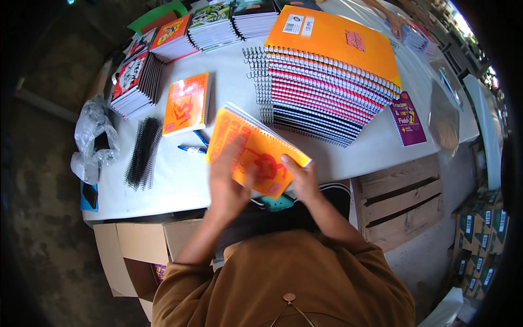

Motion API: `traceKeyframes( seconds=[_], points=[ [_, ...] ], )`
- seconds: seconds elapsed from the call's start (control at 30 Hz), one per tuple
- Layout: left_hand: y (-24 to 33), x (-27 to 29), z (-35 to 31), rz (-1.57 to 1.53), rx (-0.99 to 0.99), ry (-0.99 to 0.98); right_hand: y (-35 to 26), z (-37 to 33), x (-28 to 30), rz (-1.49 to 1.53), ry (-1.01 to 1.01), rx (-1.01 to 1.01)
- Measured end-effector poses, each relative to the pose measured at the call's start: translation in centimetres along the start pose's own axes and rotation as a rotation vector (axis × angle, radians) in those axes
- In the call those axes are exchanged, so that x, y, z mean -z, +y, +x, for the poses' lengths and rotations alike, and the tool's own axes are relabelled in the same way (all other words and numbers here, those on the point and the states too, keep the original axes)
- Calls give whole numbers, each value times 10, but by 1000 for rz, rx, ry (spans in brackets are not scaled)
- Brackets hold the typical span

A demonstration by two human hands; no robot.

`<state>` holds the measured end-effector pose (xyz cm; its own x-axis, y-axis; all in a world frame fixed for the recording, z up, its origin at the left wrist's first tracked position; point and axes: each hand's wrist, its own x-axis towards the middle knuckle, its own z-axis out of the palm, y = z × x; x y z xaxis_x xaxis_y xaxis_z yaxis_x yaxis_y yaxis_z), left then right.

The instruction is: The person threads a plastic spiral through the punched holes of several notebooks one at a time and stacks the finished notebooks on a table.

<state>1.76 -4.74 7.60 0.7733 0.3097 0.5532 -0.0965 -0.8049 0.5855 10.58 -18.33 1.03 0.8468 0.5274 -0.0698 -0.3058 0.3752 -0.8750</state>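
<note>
Notebook [269, 155] is at the centre of the frame, above the near edge of your white table [182, 180]. A tall stack [332, 68] of spiral-bound books fills the upper right of centre, blocking the table behind it. Left of centre lies an orange book [185, 104], with a blue tool [192, 149] just below it and black coils [143, 155] further left. A plastic bag [93, 133] slumps at the left edge of the table; book piles [210, 27] line the upper left. A purple booklet [407, 121] lies right of the stack, and another person's hand [395, 26] shows at the upper right. An open box [143, 240] stands at lower left.

Your right hand [302, 177] is closed on the notebook's right corner, thumb on the cover, other fingers mostly hidden. Your left hand [229, 177], blurred and half open, lies over the cover's left part; you cannot tell whether it grips.

The cover is orange with a red figure and lettering, tilted down to the right, with white holes or loops along its upper edge.
</note>
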Motion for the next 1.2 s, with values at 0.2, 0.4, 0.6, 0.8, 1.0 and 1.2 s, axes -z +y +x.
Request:
traceKeyframes(
  seconds=[0.2,0.4,0.6,0.8,1.0,1.2],
  points=[
    [-68,-6,-23,-696,662,-89,-49,10,31,-412,-356,206],
    [-127,14,-23,359,292,-75,-46,12,37,-496,-376,120],
    [-242,111,-10,1125,579,-38,-58,13,21,-534,-511,390],
    [-227,136,11,805,681,135,-52,17,35,-564,-459,439],
    [-148,107,31,-188,385,-55,-55,15,31,-441,-320,175],
    [-71,67,27,-363,446,-389,-54,16,28,-469,-322,317]
  ],
)
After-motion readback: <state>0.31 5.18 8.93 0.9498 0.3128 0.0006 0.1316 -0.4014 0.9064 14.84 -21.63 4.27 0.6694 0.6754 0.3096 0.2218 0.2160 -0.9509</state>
